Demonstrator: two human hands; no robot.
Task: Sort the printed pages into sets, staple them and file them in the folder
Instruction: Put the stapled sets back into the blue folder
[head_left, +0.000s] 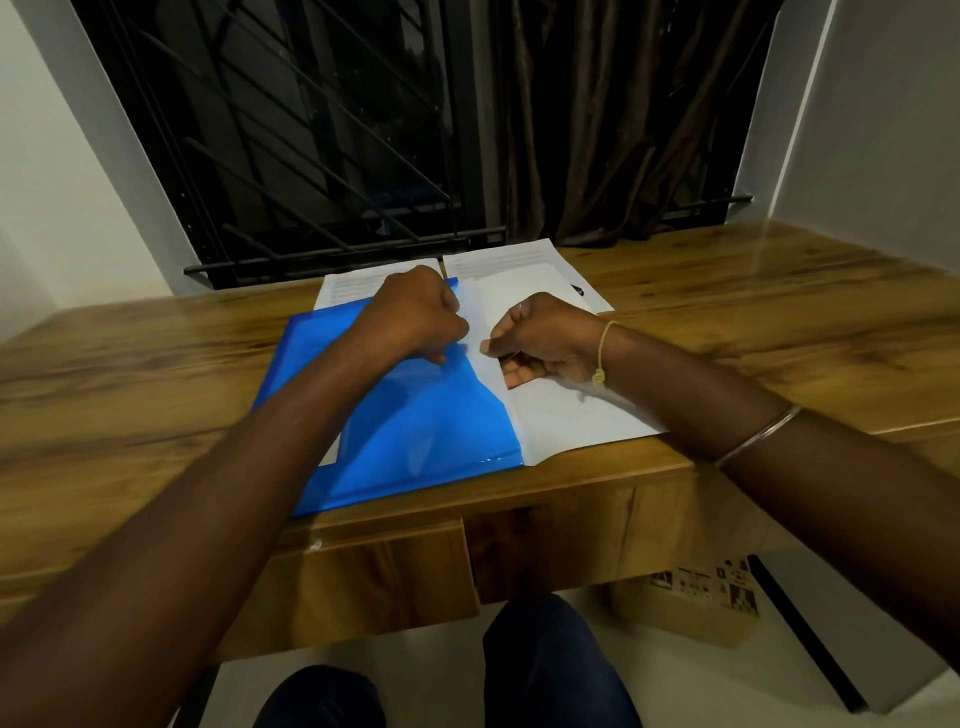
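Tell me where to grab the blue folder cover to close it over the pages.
Pinch the blue cover at its near left corner, coming from the desk's front edge. It lies flat, hinged at the middle beside the white pages, so that side is free, and the corner seems to reach the desk edge, where fingers could slip under.

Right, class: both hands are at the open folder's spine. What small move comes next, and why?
Probably tuck the sheet into the folder: the right hand pinches its edge, the left hand grips the blue cover beside it, and two stacks behind wait unfiled.
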